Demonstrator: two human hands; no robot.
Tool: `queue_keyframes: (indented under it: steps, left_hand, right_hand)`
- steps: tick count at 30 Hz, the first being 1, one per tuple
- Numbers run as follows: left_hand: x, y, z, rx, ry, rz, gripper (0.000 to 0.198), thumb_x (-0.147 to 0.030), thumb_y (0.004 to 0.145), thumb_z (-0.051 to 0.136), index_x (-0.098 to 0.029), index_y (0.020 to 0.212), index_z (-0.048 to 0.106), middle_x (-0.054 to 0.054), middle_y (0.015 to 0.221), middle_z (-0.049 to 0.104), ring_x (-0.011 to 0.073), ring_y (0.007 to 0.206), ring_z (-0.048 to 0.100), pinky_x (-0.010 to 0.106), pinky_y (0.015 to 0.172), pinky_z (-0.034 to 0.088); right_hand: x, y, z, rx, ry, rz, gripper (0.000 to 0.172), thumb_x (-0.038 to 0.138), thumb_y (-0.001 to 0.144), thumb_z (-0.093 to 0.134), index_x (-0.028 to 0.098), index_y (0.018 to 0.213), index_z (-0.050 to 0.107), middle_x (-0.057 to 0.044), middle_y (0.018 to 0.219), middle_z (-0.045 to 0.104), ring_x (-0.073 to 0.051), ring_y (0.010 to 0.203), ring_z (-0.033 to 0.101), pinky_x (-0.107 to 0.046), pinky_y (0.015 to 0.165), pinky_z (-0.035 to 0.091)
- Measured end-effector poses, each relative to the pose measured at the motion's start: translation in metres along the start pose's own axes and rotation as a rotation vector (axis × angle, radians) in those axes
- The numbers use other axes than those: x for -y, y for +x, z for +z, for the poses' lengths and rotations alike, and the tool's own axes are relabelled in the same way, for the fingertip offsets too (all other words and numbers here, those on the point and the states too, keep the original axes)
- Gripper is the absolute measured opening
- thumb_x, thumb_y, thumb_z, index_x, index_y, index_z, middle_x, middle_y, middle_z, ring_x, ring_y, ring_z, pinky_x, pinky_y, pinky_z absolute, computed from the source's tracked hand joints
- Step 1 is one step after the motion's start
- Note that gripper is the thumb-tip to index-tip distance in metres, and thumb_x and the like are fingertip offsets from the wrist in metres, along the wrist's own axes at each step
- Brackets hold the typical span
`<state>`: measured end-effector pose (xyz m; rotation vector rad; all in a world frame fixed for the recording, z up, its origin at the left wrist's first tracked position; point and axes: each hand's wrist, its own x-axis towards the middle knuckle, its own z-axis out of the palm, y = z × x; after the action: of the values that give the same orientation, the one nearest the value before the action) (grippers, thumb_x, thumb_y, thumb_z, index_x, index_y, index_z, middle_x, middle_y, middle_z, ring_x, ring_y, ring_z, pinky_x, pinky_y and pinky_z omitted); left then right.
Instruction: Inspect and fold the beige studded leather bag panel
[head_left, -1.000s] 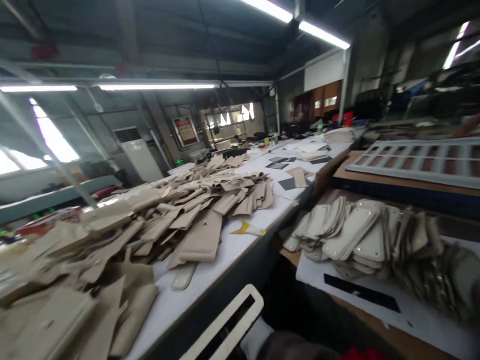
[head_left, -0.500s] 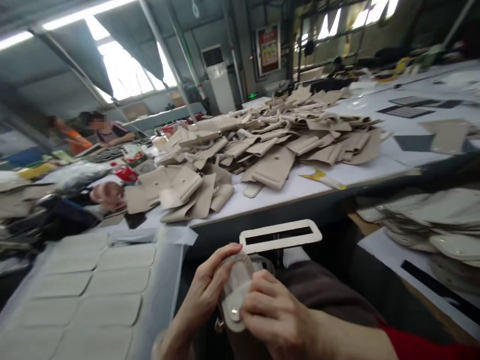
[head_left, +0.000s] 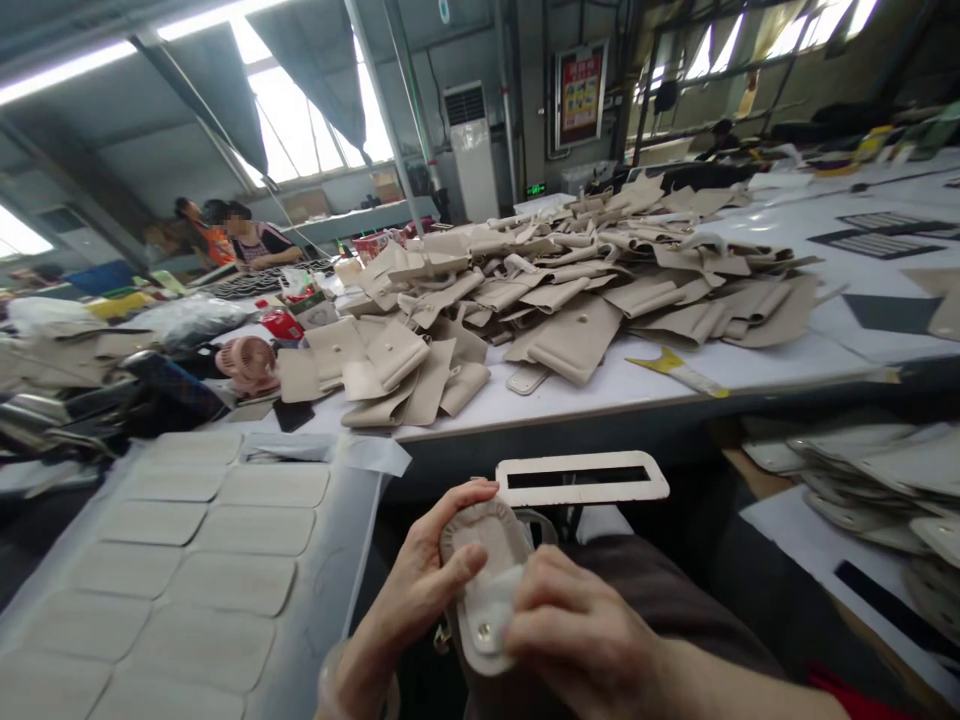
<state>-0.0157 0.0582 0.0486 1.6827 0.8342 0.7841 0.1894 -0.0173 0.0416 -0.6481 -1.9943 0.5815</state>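
Two hands and one beige piece (head_left: 493, 590), held in front of the worktop (head_left: 592, 396), below its near edge. The left hand (head_left: 431, 570) closes its fingers around the piece's upper left side, thumb on the front; the right hand (head_left: 592, 630) has its fingers curled shut on the lower right edge, their tips partly hidden and blurred.

Just off the worktop's near edge lies one white frame (head_left: 570, 495) with a single long slot. Left of the worktop's near edge, a pale board (head_left: 341, 560) bears eleven visible pads (head_left: 232, 582), in columns of six and five. On the worktop are one pile (head_left: 555, 290), its overlapping parts uncountable, one yellow-ended strip (head_left: 679, 372) and one pink fan (head_left: 247, 363).

A bare band runs along the worktop's near edge, in front of the pile; a dark gap separates this edge from the hands.

The piece is rounded and upright-oblong, its upper rim gathered in small pleats, with a pale flap and one metal stud below.
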Motion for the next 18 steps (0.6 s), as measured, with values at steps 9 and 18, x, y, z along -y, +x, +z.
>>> queue_keyframes:
  steps: [9, 18]
  left_hand:
    - [0.017, -0.004, 0.004, -0.148, -0.036, -0.019, 0.043, -0.028, 0.081, 0.075, -0.03, 0.122, 0.061, 0.003, 0.14, 0.055, 0.0246, 0.134, 0.047, 0.036, 0.115, 0.035]
    - [0.019, -0.012, 0.009, -0.157, -0.028, 0.059, 0.039, -0.026, 0.085, 0.07, -0.028, 0.122, 0.059, 0.006, 0.14, 0.054, 0.0243, 0.134, 0.047, 0.037, 0.114, 0.036]
  right_hand:
    - [-0.019, 0.013, 0.018, -0.237, 0.108, 0.219, 0.023, 0.009, 0.086, 0.066, 0.024, 0.102, 0.073, -0.003, 0.093, 0.065, -0.015, 0.087, 0.059, -0.028, 0.079, 0.05]
    - [0.001, -0.004, 0.018, -0.173, -0.117, -0.019, 0.019, 0.004, 0.088, 0.051, 0.013, 0.1, 0.063, -0.009, 0.088, 0.068, -0.019, 0.084, 0.054, -0.034, 0.078, 0.05]
